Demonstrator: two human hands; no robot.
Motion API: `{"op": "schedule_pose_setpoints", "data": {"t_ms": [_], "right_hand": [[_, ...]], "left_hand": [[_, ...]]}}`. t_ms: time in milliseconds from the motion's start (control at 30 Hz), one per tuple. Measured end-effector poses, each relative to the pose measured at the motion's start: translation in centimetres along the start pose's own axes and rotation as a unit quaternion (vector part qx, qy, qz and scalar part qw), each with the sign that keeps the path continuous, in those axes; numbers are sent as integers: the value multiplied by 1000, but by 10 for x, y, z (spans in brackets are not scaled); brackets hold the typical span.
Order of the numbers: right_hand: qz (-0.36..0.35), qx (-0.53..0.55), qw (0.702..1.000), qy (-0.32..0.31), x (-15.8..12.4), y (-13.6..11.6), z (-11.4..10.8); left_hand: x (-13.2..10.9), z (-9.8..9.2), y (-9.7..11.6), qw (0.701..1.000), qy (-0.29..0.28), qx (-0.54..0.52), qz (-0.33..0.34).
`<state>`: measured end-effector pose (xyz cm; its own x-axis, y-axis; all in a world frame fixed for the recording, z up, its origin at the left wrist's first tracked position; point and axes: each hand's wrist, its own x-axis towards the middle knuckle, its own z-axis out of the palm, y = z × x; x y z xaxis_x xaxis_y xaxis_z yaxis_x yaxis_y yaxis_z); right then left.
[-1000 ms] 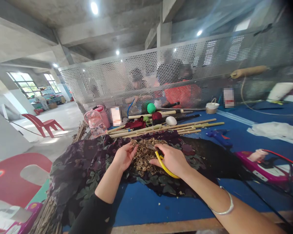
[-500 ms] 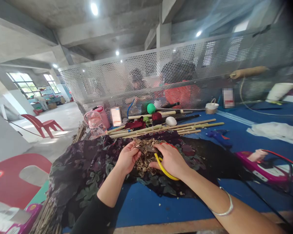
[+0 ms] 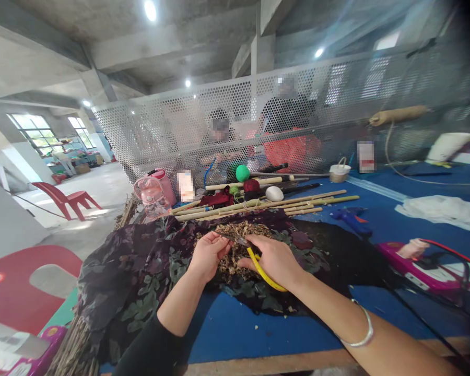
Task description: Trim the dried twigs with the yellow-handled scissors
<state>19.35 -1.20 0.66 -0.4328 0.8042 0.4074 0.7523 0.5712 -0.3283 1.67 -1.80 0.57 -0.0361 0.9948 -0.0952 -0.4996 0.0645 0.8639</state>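
Observation:
My right hand [image 3: 281, 261] is closed around a pair of scissors with yellow handles [image 3: 263, 270]. Their dark blades point left, over a clump of dried brown plant material [image 3: 229, 267]. At the clump's left side, my left hand [image 3: 206, 257] has its fingers pinched together close to the blade tips, on what looks like a bit of the dried plant; the fingers hide most of it. Beneath both hands spreads a dark, leaf-patterned sheer cloth [image 3: 141, 282], lying over the blue tabletop [image 3: 235, 334].
Behind the cloth lie bamboo sticks [image 3: 321, 198], a white egg-shaped piece [image 3: 274, 194] and a green ball [image 3: 242, 173]. To the right are a blue glue gun [image 3: 352, 220] and a pink power strip [image 3: 405, 269]. A perforated metal screen [image 3: 160, 130] stands behind, with people beyond it.
The scissors' blades now show more plainly, reaching left toward my left fingers. My left hand has shifted slightly; my right hand stays nearly in place.

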Motion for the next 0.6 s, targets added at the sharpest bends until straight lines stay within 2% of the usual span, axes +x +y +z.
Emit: {"op": "schedule_pose_setpoints", "data": {"t_ms": [300,600], "right_hand": [[24,-29,997,-72,0,-4,-6],[3,-108,991,-75,-2,-5,-11]], "left_hand": [[2,-3,-2,999,36,16,-22],[1,0,0,997,61,38,-36]]}}
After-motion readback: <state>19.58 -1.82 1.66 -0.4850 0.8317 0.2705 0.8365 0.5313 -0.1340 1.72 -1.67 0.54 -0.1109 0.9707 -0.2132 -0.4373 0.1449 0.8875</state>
